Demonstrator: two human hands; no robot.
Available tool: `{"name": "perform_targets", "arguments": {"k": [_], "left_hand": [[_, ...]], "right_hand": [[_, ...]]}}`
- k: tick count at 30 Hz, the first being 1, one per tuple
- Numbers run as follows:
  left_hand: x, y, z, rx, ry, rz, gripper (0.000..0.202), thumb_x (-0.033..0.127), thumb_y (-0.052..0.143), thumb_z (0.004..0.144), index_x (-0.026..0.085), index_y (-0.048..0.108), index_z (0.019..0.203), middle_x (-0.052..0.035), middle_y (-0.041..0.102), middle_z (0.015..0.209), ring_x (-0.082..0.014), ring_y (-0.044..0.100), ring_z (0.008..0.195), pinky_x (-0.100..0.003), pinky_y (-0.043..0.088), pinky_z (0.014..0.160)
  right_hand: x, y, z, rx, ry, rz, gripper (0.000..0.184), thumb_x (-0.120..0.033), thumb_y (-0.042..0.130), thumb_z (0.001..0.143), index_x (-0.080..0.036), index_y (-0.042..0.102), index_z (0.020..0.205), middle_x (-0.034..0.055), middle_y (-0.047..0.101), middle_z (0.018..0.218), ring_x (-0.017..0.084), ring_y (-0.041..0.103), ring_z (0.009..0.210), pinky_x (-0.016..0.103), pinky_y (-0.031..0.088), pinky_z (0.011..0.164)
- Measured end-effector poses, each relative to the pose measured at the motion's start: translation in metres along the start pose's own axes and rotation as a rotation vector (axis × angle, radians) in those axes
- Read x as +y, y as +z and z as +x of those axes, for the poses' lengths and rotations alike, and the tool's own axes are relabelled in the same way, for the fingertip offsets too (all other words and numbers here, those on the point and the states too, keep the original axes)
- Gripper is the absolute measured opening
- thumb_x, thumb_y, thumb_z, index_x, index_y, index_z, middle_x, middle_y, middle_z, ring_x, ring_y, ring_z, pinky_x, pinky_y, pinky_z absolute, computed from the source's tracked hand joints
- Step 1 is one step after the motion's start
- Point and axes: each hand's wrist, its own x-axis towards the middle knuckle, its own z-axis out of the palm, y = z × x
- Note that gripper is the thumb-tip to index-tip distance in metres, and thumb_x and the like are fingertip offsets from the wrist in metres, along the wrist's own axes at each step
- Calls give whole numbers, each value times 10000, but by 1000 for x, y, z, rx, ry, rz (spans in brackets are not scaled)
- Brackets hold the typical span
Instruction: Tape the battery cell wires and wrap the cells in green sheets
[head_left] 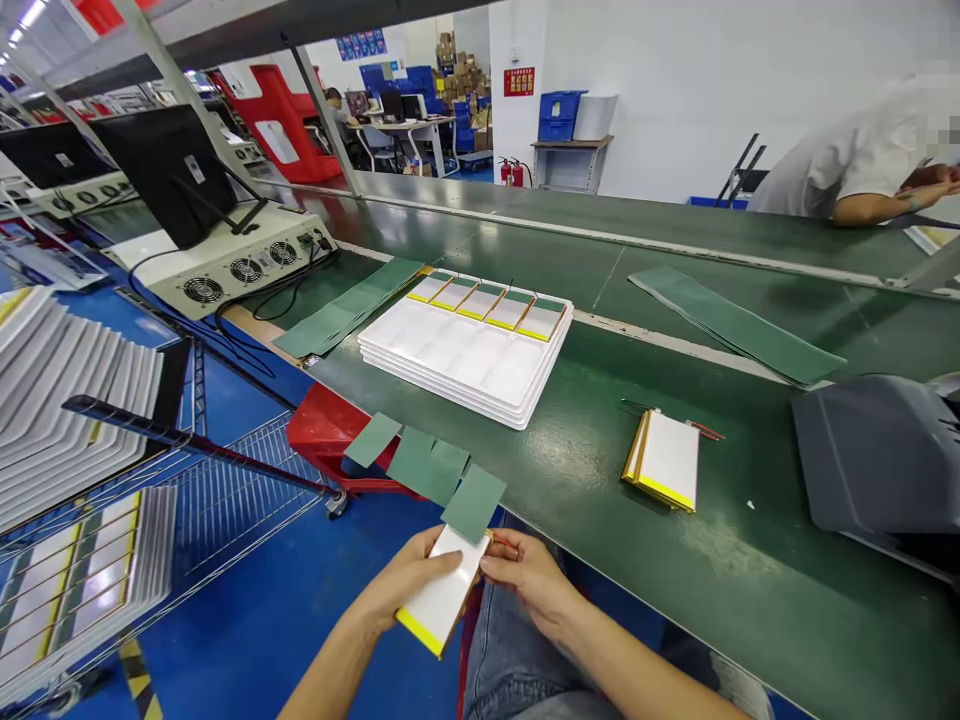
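My left hand (412, 578) is closed round a flat white pouch battery (441, 592) with a yellow strip at its lower end, tilted over my lap. My right hand (529, 578) pinches the battery's upper right corner, where red wires (504, 543) show. A green paper piece (475, 503) overlaps the battery's top end. Several more green pieces (427, 464) lie at the bench edge beyond it. On the bench to the right sits a small stack of pouch batteries (670, 455) with wires sticking out.
Stacked white trays (450, 365) hold a row of batteries along the far side. Green strips (352, 305) lie left of them, others (739, 325) at the right. A dark grey machine (862, 460) stands right. A rack of trays (82, 400) is left; a co-worker (832, 165) sits across.
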Motion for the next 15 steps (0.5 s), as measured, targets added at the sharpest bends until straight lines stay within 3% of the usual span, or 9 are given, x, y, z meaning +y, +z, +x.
{"name": "perform_targets", "arguments": {"k": [10, 15], "left_hand": [[9, -10, 9, -60, 5, 0, 545, 480, 755, 631, 150, 534, 1003, -54, 684, 778, -187, 644, 585, -244, 451, 504], [10, -12, 9, -81, 13, 0, 522, 458, 748, 649, 152, 542, 1019, -63, 692, 821, -184, 647, 604, -244, 455, 518]], "right_hand": [[-10, 10, 1, 35, -29, 52, 506, -276, 878, 451, -130, 683, 895, 26, 665, 782, 129, 586, 685, 221, 427, 647], [-13, 14, -2, 41, -3, 81, 503, -336, 862, 515, -139, 680, 940, 28, 665, 778, 116, 585, 674, 218, 449, 663]]}}
